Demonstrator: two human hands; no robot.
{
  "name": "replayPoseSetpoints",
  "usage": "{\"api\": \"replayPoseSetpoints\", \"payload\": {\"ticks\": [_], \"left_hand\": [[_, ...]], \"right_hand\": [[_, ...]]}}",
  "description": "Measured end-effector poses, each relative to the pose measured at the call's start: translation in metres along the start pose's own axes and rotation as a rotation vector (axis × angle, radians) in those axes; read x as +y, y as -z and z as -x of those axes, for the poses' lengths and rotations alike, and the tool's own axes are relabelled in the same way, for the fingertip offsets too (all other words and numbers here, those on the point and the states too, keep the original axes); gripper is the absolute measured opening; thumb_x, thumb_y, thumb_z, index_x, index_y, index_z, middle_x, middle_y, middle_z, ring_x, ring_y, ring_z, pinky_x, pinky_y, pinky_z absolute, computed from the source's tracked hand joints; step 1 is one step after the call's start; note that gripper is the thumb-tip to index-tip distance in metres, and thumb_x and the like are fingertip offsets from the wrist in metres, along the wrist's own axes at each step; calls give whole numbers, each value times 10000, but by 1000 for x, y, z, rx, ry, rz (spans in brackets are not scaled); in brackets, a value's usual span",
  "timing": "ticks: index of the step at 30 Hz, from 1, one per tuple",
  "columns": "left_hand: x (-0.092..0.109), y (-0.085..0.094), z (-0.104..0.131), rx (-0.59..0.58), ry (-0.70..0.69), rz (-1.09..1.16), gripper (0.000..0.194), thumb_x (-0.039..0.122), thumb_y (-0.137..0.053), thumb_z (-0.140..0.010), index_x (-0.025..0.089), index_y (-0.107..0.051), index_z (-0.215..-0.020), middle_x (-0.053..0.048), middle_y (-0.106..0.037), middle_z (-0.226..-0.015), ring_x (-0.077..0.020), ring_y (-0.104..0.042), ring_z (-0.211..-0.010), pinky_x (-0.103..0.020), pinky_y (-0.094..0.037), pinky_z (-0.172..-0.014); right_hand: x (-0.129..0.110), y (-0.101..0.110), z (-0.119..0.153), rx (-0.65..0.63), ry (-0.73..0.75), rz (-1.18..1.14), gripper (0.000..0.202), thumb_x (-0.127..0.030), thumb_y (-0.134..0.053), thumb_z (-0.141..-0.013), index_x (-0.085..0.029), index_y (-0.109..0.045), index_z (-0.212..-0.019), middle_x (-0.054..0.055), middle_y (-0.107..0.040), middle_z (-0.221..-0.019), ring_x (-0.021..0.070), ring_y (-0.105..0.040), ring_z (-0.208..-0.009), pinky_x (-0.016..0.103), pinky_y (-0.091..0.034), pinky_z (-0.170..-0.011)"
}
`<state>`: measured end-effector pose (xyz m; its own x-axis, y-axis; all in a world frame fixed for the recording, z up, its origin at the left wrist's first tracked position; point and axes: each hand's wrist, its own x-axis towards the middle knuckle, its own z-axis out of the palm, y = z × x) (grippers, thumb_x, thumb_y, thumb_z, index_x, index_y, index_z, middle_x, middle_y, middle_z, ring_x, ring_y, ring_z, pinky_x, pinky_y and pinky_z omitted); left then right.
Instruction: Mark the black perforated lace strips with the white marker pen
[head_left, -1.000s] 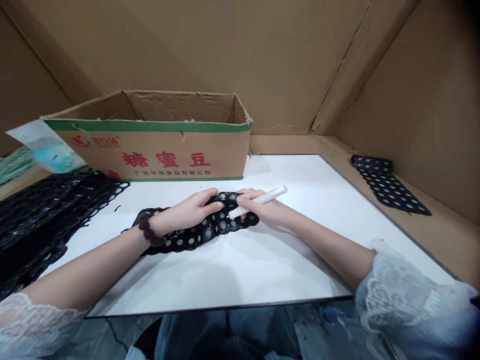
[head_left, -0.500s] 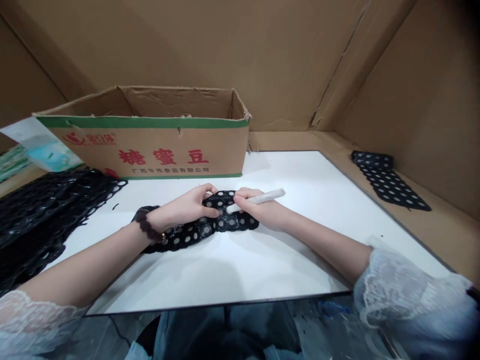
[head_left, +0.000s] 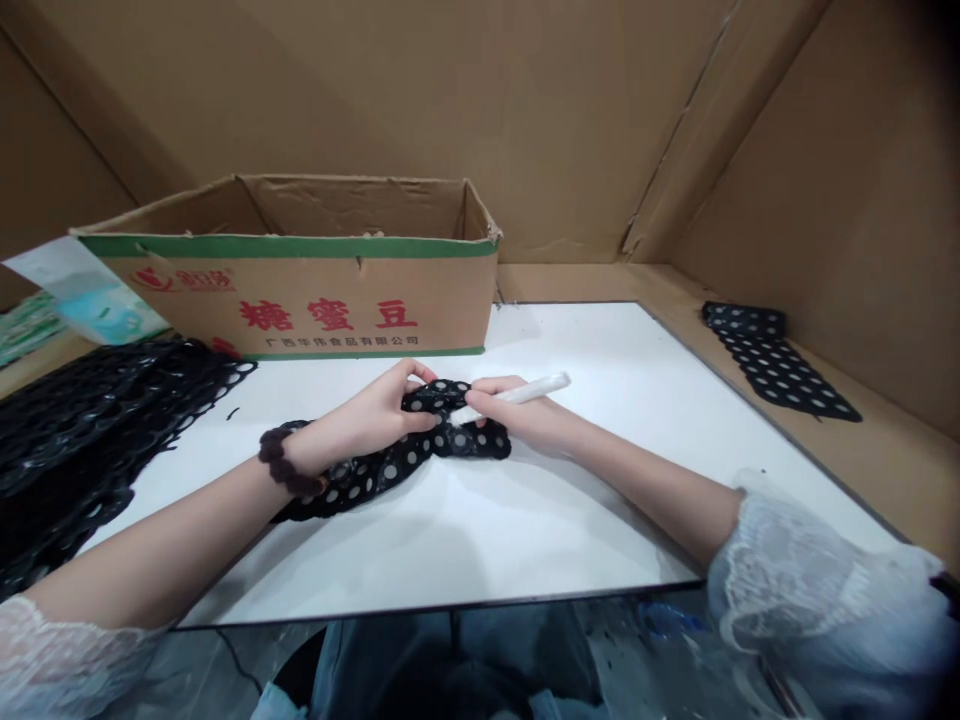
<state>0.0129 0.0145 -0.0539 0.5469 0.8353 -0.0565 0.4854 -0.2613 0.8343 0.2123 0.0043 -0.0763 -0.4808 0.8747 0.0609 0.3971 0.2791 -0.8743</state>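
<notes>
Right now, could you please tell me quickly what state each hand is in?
Left hand: closed on the black dotted strip, thumb on top.
Right hand: closed, holding the white pen-like tool, its tip at the strip.

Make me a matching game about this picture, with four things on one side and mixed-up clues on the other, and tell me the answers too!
Things:
1. stick
2. box
3. wristband
4. middle strip

Clues:
A. black with pale dots
B. around the left wrist
C. white, held in the right hand
D. brown with a green edge and red writing

Right pairs:
1-C, 2-D, 3-B, 4-A
</notes>
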Motion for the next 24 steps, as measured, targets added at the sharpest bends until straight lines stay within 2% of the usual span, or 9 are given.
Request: {"api": "replayPoseSetpoints", "payload": {"ticks": [2,3,7,9,12,19,24], "left_hand": [[0,1,0,-23,-12,-8,344,249,-519,-713,201,-396,-1031,-4,-578,-864,-162,-550,-776,-280,-415,-688],[0,2,0,-29,-11,-16,344,254,-506,-725,202,-392,-1045,-8,-578,-891,-164,-550,-802,-283,-414,-711],[1,5,-1,-72,-5,-109,392,332,-496,-739,202,-397,-1096,-29,-564,-1034,-192,-530,-936,-305,-391,-811],[2,5,-2,-116,2,-184,464,376,-545,-702,210,-411,-1114,-31,-542,-1103,-211,-507,-996,-310,-372,-849],[4,3,-3,-167,26,-237,520,371,-611,-637,221,-439,-1104,-16,-541,-1112,-221,-501,-1007,-306,-369,-857],[6,-8,0,-105,91,-95,419,222,-530,-657,186,-460,-1068,-30,-566,-1065,-209,-527,-976,-293,-406,-821],[6,-3,2,-158,106,1,422,271,-529,-686,196,-457,-1095,-23,-573,-1073,-218,-511,-1015,-307,-406,-844]], "right_hand": [[0,7,3,-112,-66,-135,351,-432,-386,-819,-154,-527,-659,18,-524,-667,126,-484,-633,248,-349,-566],[-1,9,5,-129,-80,-144,350,-439,-407,-808,-151,-550,-672,23,-540,-680,130,-494,-646,248,-352,-569],[-5,8,7,-26,-41,21,320,-393,-440,-794,-156,-549,-607,10,-509,-708,113,-473,-629,242,-336,-567],[-8,6,8,34,-16,71,316,-353,-426,-800,-156,-503,-565,0,-475,-708,100,-449,-607,239,-325,-559],[-10,4,8,48,-8,75,309,-313,-421,-799,-152,-455,-538,-8,-446,-730,88,-439,-608,232,-322,-557],[-6,6,6,3,-34,-52,287,-273,-418,-792,-142,-515,-556,5,-437,-765,93,-459,-632,233,-347,-558],[-2,7,5,7,-33,-75,272,-262,-430,-776,-140,-528,-554,11,-440,-772,99,-459,-644,235,-357,-569]]}}
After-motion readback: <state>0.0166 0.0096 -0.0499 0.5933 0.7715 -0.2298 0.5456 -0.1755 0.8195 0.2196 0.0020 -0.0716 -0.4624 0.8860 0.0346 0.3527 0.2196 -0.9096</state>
